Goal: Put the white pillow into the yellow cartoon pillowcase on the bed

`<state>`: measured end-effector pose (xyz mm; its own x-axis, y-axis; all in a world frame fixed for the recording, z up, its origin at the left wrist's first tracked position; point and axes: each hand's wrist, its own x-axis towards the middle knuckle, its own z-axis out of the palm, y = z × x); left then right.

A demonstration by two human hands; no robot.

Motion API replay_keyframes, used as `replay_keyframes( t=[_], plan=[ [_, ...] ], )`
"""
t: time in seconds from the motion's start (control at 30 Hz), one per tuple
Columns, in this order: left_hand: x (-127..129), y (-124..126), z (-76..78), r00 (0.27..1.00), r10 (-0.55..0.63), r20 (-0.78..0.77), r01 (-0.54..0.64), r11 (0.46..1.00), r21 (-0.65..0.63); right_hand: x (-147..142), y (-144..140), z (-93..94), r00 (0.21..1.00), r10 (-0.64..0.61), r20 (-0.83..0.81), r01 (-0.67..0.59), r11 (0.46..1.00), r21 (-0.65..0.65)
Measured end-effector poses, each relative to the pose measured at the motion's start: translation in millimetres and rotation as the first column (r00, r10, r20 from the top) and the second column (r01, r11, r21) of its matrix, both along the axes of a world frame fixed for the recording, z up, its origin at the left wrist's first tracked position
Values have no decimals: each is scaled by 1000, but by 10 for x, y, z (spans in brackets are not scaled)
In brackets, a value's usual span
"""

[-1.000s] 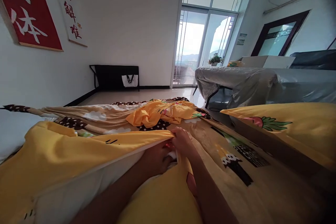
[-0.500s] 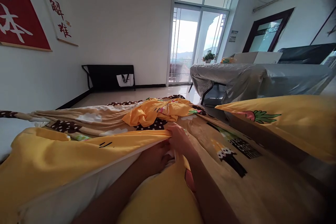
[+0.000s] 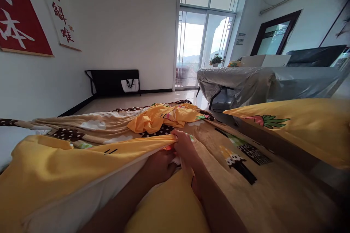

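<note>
A yellow pillowcase (image 3: 82,160) with small printed black strokes stretches across the lower left, over a white pillow (image 3: 93,193) that shows along its open edge. My right hand (image 3: 185,148) pinches the top of that edge and holds it taut. Just below and to the left, inside the opening, my left hand (image 3: 160,165) has its fingers curled by a bit of white padding; its fingertips are partly hidden. More yellow cloth lies between my forearms. Beyond my hands a crumpled yellow cloth (image 3: 161,116) rests on the patterned tan blanket (image 3: 207,160).
At the right lies a yellow pillow (image 3: 306,127) with a pineapple-like print. Behind it stands a table under plastic sheeting (image 3: 251,83), with a white box (image 3: 265,60) on it. A black folded piece of furniture (image 3: 109,82) and white bag (image 3: 129,85) are against the far wall.
My left hand has shifted slightly down and left, away from the right hand's fingers. The right hand keeps its pinch on the pillowcase edge in nearly the same place.
</note>
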<state>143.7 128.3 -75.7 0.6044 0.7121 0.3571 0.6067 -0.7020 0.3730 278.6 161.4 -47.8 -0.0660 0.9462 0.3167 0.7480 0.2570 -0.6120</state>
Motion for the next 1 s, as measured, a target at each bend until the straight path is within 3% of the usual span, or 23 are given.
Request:
replay_keyframes(
  t=[0.47,0.83,1.0],
  plan=[
    [1,-42,43,995,54,87,-49,997,-57,23,95,-82,991,64,-119,-59,998,37],
    [2,-37,64,994,70,82,-63,994,-84,38,131,-102,993,75,-95,-72,997,33],
    [3,-35,68,994,68,90,-60,994,-93,13,96,-76,977,104,-187,-96,994,50]
  ],
)
